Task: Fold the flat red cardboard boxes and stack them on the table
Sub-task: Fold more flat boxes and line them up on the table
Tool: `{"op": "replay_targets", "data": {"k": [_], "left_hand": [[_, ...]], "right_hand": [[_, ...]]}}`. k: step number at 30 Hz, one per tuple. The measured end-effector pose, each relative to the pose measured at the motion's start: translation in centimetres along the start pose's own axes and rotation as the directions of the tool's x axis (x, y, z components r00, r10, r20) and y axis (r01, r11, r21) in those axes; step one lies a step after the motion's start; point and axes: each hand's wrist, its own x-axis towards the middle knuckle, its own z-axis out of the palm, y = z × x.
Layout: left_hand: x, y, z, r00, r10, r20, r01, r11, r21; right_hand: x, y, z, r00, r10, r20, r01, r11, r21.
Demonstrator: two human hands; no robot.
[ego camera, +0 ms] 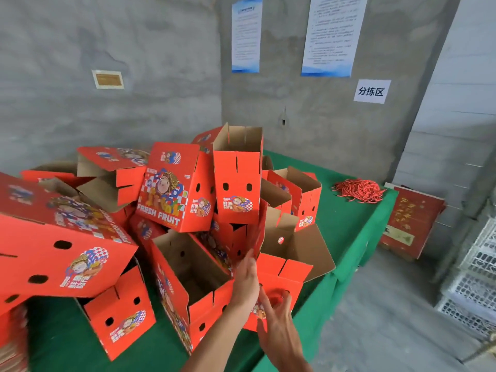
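Note:
Several folded red cardboard boxes with fruit print lie piled on the green table [349,232]; one reads FRESH FRUIT [171,189]. At the near right edge stands an open red box [284,264] with its flaps up. My left hand [247,277] reaches in with straight fingers and touches the left side of that box. My right hand [273,318] is spread open against the box's red front face. A second open box [188,275] stands just left of my left arm. Flat red boxes [13,342] are stacked at the bottom left corner.
A heap of red string handles [358,190] lies at the table's far right. A dark red carton [410,224] leans against the wall on the floor. White plastic crates [472,291] stand at the right. Grey concrete floor runs along the table's right side.

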Motion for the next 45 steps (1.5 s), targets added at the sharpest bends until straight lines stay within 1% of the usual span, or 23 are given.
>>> {"op": "replay_targets", "data": {"k": [2,3,6,9,12,15,17,19,22,23,24,25,26,27,29,30,33,36,38,40,41,44,45], "left_hand": [[0.5,-0.4,-0.7,0.997,-0.029,-0.07,0.031,0.999,0.038],[0.6,-0.6,-1.0,0.996,-0.044,-0.079,0.048,0.997,0.056],[0.4,-0.9,-1.5,0.998,-0.038,-0.043,0.041,0.997,0.067],[0.2,-1.6,-2.7,1.0,0.017,-0.006,-0.016,0.994,0.107],[-0.4,-2.2,-4.2,1.0,0.012,-0.003,-0.011,0.99,0.139],[-1.5,-2.5,-5.6,1.0,-0.003,0.015,0.002,0.996,0.089],[-2.5,-2.7,-6.7,0.999,0.03,0.03,-0.033,0.995,0.097],[-3.6,-2.7,-7.9,0.997,0.079,0.025,-0.082,0.989,0.127],[-4.8,-2.4,-10.2,0.986,0.166,-0.009,-0.162,0.973,0.161],[-5.3,-2.4,-11.4,0.98,0.199,-0.027,-0.19,0.962,0.198],[-6.0,-2.6,-13.1,0.969,0.241,-0.054,-0.22,0.942,0.255],[-6.7,-3.1,-15.2,0.952,0.295,-0.088,-0.252,0.911,0.326],[-7.5,-3.8,-17.8,0.931,0.34,-0.131,-0.267,0.881,0.391],[-8.4,-4.5,-20.7,0.914,0.361,-0.187,-0.247,0.858,0.45],[-10.5,-5.8,-26.8,0.872,0.356,-0.337,-0.143,0.842,0.52],[-11.7,-6.2,-29.7,0.836,0.358,-0.415,-0.122,0.86,0.496],[-13.9,-6.1,-37.5,0.708,0.403,-0.58,-0.175,0.896,0.409],[-14.4,-5.2,-43.3,0.62,0.345,-0.705,-0.158,0.935,0.319],[-14.4,-5.3,-46.6,0.582,0.323,-0.746,-0.134,0.943,0.304],[-14.3,-5.4,-49.4,0.571,0.317,-0.757,-0.11,0.944,0.312],[-14.3,-5.5,-50.6,0.583,0.31,-0.751,-0.103,0.945,0.31],[-13.6,-5.7,-54.2,0.646,0.243,-0.724,-0.04,0.957,0.286],[-13.1,-6.0,-55.4,0.668,0.21,-0.714,-0.003,0.96,0.28]], "right_hand": [[0.4,-0.8,1.8,0.998,0.026,0.062,-0.027,0.999,0.019],[0.6,-1.1,2.5,0.996,0.025,0.085,-0.028,0.999,0.03],[1.1,-2.0,3.7,0.991,-0.003,0.133,-0.002,0.999,0.036],[1.2,-2.4,4.3,0.985,0.015,0.173,-0.003,0.998,-0.068],[1.3,-3.0,4.9,0.973,0.082,0.215,-0.041,0.981,-0.188],[1.1,-3.8,6.2,0.955,0.025,0.294,0.031,0.982,-0.185],[0.8,-4.2,7.6,0.954,-0.04,0.299,0.106,0.972,-0.208],[0.1,-4.8,8.8,0.968,-0.105,0.226,0.156,0.964,-0.216],[-0.2,-8.1,7.6,0.987,-0.088,0.134,0.101,0.99,-0.095],[-0.3,-9.6,7.0,0.987,-0.128,0.098,0.133,0.99,-0.039],[-0.4,-11.1,6.9,0.973,-0.224,0.055,0.226,0.974,-0.025],[-0.4,-12.8,7.0,0.945,-0.325,-0.025,0.325,0.946,0.004],[-0.4,-14.8,7.1,0.919,-0.386,-0.079,0.39,0.919,0.053],[-0.5,-17.1,7.2,0.885,-0.439,-0.156,0.454,0.887,0.081],[0.0,-21.7,7.9,0.828,-0.475,-0.296,0.531,0.835,0.145],[0.2,-24.1,8.4,0.821,-0.462,-0.334,0.533,0.831,0.159],[1.0,-31.0,9.1,0.776,-0.444,-0.449,0.547,0.827,0.128],[1.9,-36.3,9.4,0.75,-0.456,-0.479,0.582,0.799,0.151],[2.6,-39.0,10.1,0.747,-0.455,-0.484,0.593,0.786,0.176],[3.1,-41.4,10.9,0.743,-0.442,-0.502,0.591,0.786,0.183],[3.4,-42.6,11.5,0.742,-0.436,-0.51,0.59,0.786,0.186],[3.4,-45.9,13.9,0.744,-0.436,-0.507,0.595,0.778,0.203],[3.1,-46.9,14.7,0.73,-0.457,-0.507,0.613,0.767,0.19]]}}
